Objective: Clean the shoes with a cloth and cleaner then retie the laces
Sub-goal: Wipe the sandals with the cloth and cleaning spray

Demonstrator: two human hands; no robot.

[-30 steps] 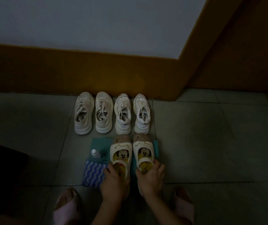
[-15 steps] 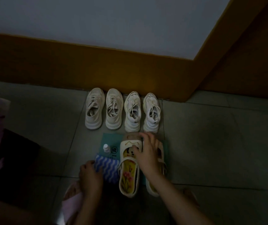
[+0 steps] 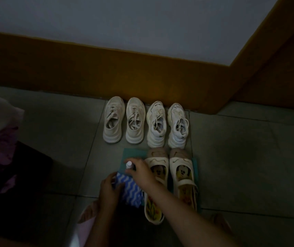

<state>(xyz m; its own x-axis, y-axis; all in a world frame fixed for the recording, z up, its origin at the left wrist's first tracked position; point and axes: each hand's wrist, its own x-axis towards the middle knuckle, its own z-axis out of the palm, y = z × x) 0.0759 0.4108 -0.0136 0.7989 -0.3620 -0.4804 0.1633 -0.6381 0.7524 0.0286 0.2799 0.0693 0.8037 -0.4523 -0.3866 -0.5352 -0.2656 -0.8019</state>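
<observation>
Two pairs of pale laced sneakers stand in a row by the wall: a beige pair (image 3: pixel 124 120) on the left and a white pair (image 3: pixel 166 124) on the right. In front of them a pair of cream cartoon sandals (image 3: pixel 181 173) lies on a teal mat (image 3: pixel 132 153). My right hand (image 3: pixel 140 172) reaches across the left sandal and grips a small white-capped cleaner bottle (image 3: pixel 128 164). Beside it, my left hand (image 3: pixel 109 190) pinches the left edge of a blue and white wavy cloth (image 3: pixel 130 190) lying on the mat.
An orange-brown skirting (image 3: pixel 89 72) runs behind the shoes and turns a corner at right. A dark piece of furniture (image 3: pixel 17 175) with pink fabric on it fills the left. My feet in pink slippers (image 3: pixel 84 221) sit at the bottom. Grey floor tiles (image 3: pixel 249 157) stretch to the right.
My right hand left the sandals and moved left onto the cleaner bottle. My left hand shifted from the sandal to the cloth's edge. The camera moved closer.
</observation>
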